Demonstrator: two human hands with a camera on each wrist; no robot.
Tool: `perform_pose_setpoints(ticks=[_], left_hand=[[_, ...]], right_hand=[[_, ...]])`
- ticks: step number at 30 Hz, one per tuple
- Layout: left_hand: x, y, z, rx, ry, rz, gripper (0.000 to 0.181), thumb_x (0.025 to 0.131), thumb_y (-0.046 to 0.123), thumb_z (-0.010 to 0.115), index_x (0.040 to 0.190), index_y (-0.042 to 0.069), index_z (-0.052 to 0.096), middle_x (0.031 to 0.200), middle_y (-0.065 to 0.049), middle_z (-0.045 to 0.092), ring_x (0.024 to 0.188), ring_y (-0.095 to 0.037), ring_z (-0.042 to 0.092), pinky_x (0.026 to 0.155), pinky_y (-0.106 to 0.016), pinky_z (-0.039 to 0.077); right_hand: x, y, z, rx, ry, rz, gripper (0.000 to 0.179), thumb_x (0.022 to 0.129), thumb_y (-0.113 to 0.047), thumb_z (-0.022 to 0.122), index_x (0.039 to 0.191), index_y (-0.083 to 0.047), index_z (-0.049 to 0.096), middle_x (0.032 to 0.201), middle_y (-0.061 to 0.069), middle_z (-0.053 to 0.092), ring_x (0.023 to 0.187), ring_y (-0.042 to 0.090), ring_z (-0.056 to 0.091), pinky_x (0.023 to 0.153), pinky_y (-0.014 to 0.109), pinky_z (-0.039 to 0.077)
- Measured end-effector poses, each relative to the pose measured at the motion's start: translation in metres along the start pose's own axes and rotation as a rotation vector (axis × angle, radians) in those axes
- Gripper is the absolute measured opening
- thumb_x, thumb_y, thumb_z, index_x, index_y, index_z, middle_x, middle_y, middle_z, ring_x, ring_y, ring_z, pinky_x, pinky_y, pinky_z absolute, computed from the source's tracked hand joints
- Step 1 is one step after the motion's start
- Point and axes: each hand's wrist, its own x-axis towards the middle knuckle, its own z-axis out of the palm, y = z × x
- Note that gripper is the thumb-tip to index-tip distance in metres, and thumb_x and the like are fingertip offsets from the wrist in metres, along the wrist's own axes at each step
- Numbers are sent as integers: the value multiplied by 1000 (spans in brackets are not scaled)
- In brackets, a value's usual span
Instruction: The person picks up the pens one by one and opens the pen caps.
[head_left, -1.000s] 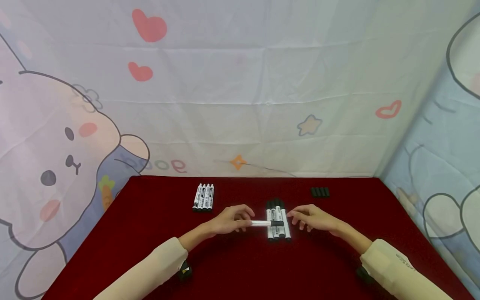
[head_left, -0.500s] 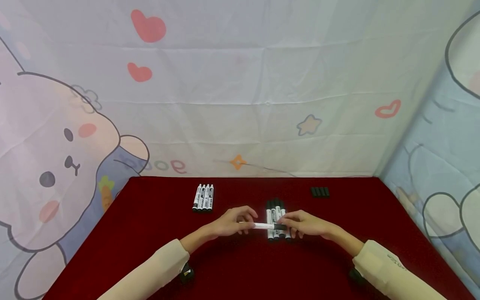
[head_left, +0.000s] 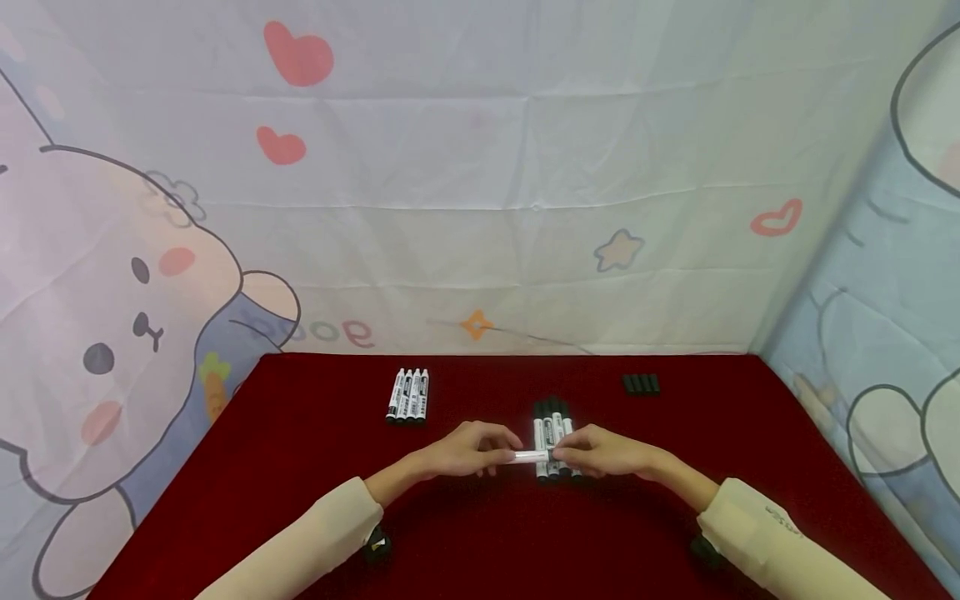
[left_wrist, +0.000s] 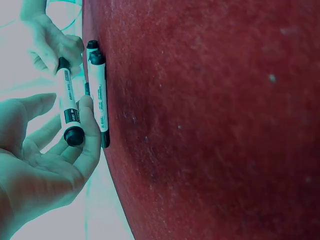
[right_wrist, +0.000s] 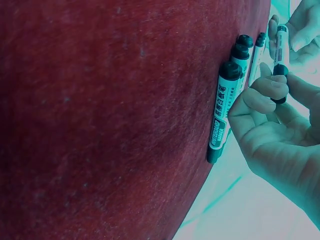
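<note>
A white whiteboard marker [head_left: 530,457] with a black cap is held level between both hands. My left hand [head_left: 465,450] holds its body near the rear end; the black end plug faces the camera in the left wrist view. In the right wrist view, my right hand [right_wrist: 280,120] pinches the black cap [right_wrist: 280,71] between thumb and fingers. The cap is mostly hidden by those fingers in the head view. Behind and below the held marker, several capped markers [head_left: 548,429] lie side by side on the red cloth, partly covered by the right hand.
Several white markers [head_left: 407,396] with bare white tips lie in a row at the back left of the red table cloth [head_left: 480,533]. Several black caps [head_left: 641,384] stand together at the back right. A printed curtain [head_left: 480,167] hangs behind the table.
My right hand has moved left from beside the marker row and now grips the cap end of the held marker. The left hand has shifted slightly right and down with the marker.
</note>
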Motion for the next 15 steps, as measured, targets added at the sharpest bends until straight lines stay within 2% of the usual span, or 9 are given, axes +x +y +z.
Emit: perform_pose_setpoints(ticks=[3,9,13,14,15], left_hand=[[2,2,3,5,-23,11,29,102,17,63,128,5,68,102,-20,74,74,-26,69,58,-29,55],[6,8,5,30,-37,28,28,102,14,62,128,6,69,102,-18,73,71,-15,64,59,-19,50],[8,10,5,43,-30,45,24,102,13,61,123,6,72,99,-18,72,72,-15,63,62,-17,49],[8,11,5,44,-28,48,24,102,13,61,122,6,72,98,-19,72,72,-15,63,62,-17,49],[9,11,6,46,-26,50,23,102,13,61,121,6,72,98,-20,71,72,-14,62,62,-17,48]], right_hand=[[0,-1,1,11,-8,-6,33,109,-25,50,112,2,69,66,-6,44,55,3,37,51,17,32],[3,5,-2,23,-74,-78,41,109,-39,46,114,-3,67,69,-10,45,56,5,37,51,19,34],[5,6,-2,19,-85,-62,44,108,-44,46,114,-6,67,72,-10,45,58,5,38,52,19,35],[4,1,-1,30,-82,-29,45,108,-44,48,113,-4,67,72,-10,46,59,5,38,54,19,35],[5,0,-1,9,-86,-30,45,108,-45,47,113,-5,66,72,-11,45,58,4,38,53,18,36]])
